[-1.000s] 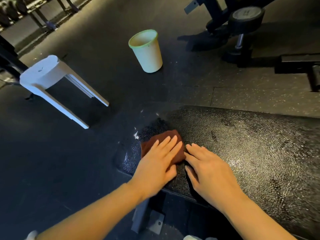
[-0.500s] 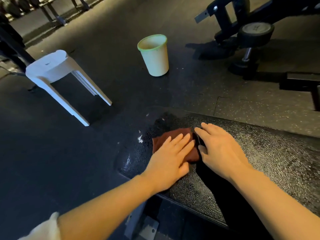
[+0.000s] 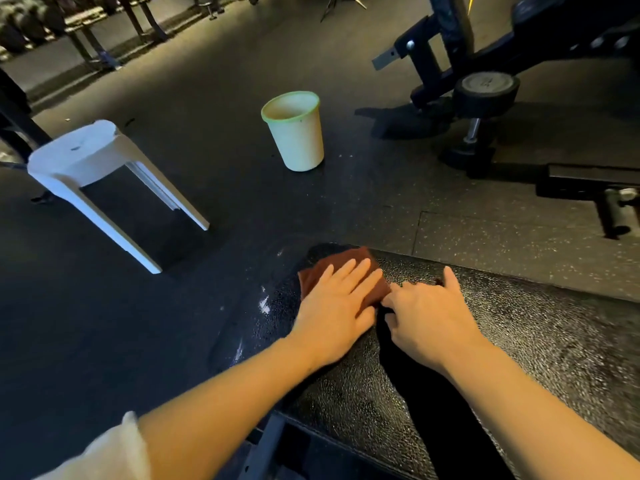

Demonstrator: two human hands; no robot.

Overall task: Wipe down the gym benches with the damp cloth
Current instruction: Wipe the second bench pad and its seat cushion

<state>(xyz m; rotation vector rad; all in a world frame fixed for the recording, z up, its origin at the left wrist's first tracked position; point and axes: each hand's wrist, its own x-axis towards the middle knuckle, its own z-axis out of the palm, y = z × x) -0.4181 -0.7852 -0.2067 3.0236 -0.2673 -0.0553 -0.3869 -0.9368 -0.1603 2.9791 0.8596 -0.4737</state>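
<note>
Cloth (image 3: 341, 271) lies under the flat, open left hand (image 3: 337, 313) mid-wipe on the bench pad (image 3: 519, 341); right hand (image 3: 429, 317), loosely curled, grips nothing; next, probably a sweep rightward.

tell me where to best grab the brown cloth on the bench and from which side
Take the cloth by its far-left edge, coming from above on the bench end. It lies flat under the left hand, so only that edge shows free; the right hand blocks the right side.

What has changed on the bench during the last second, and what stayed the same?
The left hand slid the cloth toward the bench's far edge. The right hand turned sideways beside it. The left hand stayed flat on the cloth; bucket and stool did not move.
</note>
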